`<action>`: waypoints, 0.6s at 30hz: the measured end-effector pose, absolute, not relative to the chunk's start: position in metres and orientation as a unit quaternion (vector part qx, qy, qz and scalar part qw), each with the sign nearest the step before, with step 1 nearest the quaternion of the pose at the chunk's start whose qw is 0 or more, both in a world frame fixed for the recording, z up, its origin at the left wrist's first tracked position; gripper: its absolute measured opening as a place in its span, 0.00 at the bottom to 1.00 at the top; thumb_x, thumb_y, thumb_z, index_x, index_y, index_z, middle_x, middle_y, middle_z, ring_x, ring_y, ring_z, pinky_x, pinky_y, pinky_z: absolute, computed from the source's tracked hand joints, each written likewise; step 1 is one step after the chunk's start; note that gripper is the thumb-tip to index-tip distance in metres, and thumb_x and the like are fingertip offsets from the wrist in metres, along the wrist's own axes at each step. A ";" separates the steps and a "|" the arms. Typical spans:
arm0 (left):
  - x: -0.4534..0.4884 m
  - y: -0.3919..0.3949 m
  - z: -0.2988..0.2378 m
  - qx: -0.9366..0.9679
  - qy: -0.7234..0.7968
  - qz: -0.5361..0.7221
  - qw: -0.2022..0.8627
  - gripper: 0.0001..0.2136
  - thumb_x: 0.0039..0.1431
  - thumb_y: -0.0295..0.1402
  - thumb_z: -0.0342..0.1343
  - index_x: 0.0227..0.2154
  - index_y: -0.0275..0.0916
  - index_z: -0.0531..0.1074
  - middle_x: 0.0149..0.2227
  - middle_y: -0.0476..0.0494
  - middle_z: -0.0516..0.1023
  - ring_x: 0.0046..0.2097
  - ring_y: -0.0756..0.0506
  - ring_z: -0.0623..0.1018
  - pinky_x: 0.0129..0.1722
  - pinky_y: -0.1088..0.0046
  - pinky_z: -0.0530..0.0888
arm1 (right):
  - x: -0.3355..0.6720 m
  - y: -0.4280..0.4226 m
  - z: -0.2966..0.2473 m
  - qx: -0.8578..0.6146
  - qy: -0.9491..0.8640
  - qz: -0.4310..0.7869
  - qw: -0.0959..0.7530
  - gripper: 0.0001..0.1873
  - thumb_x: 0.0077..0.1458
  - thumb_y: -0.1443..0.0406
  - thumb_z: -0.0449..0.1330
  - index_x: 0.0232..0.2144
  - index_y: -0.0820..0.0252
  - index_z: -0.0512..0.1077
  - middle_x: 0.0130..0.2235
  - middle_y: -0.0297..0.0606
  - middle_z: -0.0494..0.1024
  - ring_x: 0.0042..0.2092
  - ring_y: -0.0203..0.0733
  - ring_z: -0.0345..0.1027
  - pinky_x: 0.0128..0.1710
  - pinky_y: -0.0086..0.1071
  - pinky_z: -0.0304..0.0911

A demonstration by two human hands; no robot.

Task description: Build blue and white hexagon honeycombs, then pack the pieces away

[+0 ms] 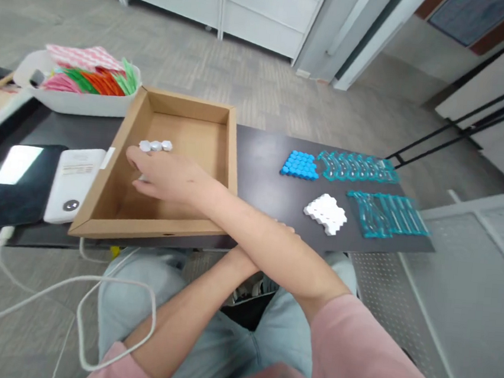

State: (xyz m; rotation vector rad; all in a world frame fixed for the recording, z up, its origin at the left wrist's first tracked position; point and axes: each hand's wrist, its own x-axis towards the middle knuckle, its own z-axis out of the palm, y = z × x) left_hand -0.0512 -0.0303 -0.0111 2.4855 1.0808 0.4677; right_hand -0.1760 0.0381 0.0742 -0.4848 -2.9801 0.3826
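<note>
Inside the cardboard box (pixel 232 163), my right hand (pixel 164 176) is curled with its palm down. Just past its knuckles shows a short row of white hexagonal pieces (pixel 155 145). A bit of white is also visible between thumb and fingers, so the hand seems closed on such a piece. My right forearm crosses over my left one. Only a sliver of my left hand (pixel 290 229) shows at the table edge behind the right forearm; its fingers are mostly hidden. To its right lie a cluster of white hexagonal pieces (pixel 326 213) and a block of blue pieces (pixel 300 165).
Teal-edged packs (pixel 356 167) and more teal packs (pixel 387 216) lie at the table's right end. Left of the box are a white power bank (pixel 74 184), a dark phone (pixel 20 184) and a white bin (pixel 95 104) of colourful sticks. A white cable (pixel 87 280) hangs in front.
</note>
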 end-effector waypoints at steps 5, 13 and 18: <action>-0.051 -0.029 0.000 0.880 0.380 0.147 0.246 0.04 0.71 0.33 0.62 0.38 0.42 0.79 0.41 0.45 0.85 0.43 0.41 0.82 0.47 0.64 0.78 | -0.093 0.032 0.095 -0.147 -0.926 0.260 0.231 0.10 0.76 0.56 0.65 0.47 0.55 0.72 0.45 0.31 0.83 0.44 0.36 0.75 0.46 0.30 0.68; -0.048 -0.033 0.014 0.856 0.423 0.152 0.253 0.10 0.74 0.37 0.58 0.38 0.41 0.82 0.38 0.42 0.86 0.39 0.39 0.83 0.41 0.63 0.73 | 0.174 -0.018 0.049 -0.437 -0.805 0.166 0.364 0.11 0.73 0.57 0.67 0.51 0.54 0.83 0.43 0.38 0.82 0.34 0.37 0.73 0.37 0.34 0.72; -0.044 -0.031 0.013 0.857 0.438 0.134 0.237 0.10 0.75 0.40 0.59 0.38 0.43 0.80 0.36 0.45 0.85 0.36 0.42 0.80 0.36 0.66 0.64 | 0.237 -0.044 0.002 -0.519 -0.775 0.120 0.339 0.10 0.67 0.59 0.71 0.47 0.55 0.80 0.42 0.39 0.82 0.34 0.41 0.75 0.40 0.38 0.75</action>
